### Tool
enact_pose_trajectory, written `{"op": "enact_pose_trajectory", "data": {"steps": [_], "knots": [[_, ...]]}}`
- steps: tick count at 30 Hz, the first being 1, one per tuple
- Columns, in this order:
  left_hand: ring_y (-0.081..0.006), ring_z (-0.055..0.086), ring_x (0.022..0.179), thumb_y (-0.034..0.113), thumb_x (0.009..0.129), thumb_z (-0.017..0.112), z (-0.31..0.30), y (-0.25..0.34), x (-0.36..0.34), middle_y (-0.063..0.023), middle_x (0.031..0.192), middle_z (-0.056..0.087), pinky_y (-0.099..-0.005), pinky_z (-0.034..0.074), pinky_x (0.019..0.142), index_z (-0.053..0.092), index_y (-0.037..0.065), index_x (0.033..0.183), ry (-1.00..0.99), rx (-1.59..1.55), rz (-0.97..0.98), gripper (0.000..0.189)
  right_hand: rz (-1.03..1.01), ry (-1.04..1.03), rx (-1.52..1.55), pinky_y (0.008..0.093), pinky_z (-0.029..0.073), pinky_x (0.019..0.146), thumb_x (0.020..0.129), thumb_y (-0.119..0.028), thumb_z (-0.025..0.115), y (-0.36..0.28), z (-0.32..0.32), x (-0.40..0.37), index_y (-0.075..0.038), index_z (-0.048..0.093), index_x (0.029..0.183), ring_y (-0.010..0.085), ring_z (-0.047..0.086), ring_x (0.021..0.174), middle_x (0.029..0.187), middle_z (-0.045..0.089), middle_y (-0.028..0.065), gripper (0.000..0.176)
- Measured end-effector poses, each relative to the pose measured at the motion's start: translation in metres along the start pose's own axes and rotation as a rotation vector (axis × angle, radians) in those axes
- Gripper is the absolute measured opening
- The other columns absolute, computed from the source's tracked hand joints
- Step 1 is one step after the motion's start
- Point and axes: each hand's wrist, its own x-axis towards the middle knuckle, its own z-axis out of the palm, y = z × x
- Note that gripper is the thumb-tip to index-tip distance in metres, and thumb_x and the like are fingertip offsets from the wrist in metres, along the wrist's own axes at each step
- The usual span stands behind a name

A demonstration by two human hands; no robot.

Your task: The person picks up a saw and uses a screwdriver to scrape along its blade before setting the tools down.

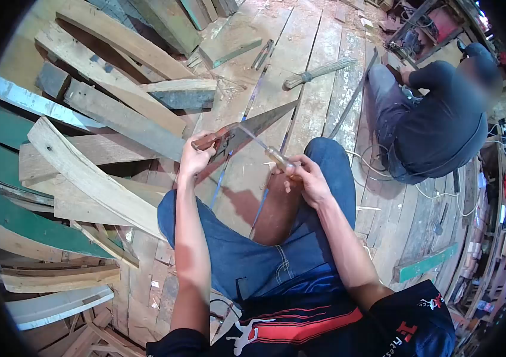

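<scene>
My left hand (196, 156) is closed round the brown wooden handle of a hand saw (259, 123), whose blade points away to the upper right. In my right hand (308, 180) is a screwdriver (278, 158) with a yellowish clear handle. The screwdriver's shaft reaches to the left, and its tip is at the saw's handle. Both hands are above my lap, between my bent knees. Whether the tip sits in a screw is too small to tell.
Curved and straight wood pieces (92, 172) are piled at the left. Pliers (262, 55) and a bundle of sticks (319, 74) lie on the plank floor (238, 205). A co-worker (437, 119) sits at the right, near loose cables. A green board (425, 263) lies at the lower right.
</scene>
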Motion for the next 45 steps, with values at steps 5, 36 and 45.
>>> {"op": "enact_pose_trajectory", "data": {"steps": [5, 36, 45], "knots": [[-0.0128, 0.063, 0.086, -0.007, 0.067, 0.056, 0.002, 0.01, -0.006, -0.0049, 0.09, 0.067, -0.0263, 0.048, 0.081, 0.066, 0.003, 0.105, -0.039, 0.117, 0.036, 0.041, 0.036, -0.003, -0.08, 0.0283, 0.047, 0.047, 0.087, -0.001, 0.054, 0.022, 0.003, 0.009, -0.004, 0.045, 0.104, 0.013, 0.054, 0.056, 0.08, 0.059, 0.01, 0.019], [-0.0087, 0.057, 0.066, -0.003, 0.073, 0.063, -0.008, -0.008, -0.008, 0.0001, 0.083, 0.064, -0.0246, 0.045, 0.056, 0.067, 0.0, 0.101, 0.062, -0.149, -0.138, 0.028, -0.624, 0.105, -1.199, 0.0443, 0.05, 0.062, 0.082, -0.02, 0.065, 0.024, 0.037, 0.003, 0.001, 0.062, 0.088, 0.0372, 0.063, 0.067, 0.077, 0.062, 0.0192, 0.022], [-0.0094, 0.056, 0.066, -0.004, 0.071, 0.062, -0.007, -0.007, -0.008, -0.0002, 0.081, 0.063, -0.0258, 0.045, 0.057, 0.067, 0.0, 0.1, 0.061, -0.142, -0.142, 0.03, -0.581, 0.092, -1.185, 0.0456, 0.051, 0.062, 0.085, -0.023, 0.063, 0.032, 0.037, 0.011, 0.0, 0.063, 0.086, 0.0383, 0.064, 0.069, 0.07, 0.063, 0.0206, 0.023]]}}
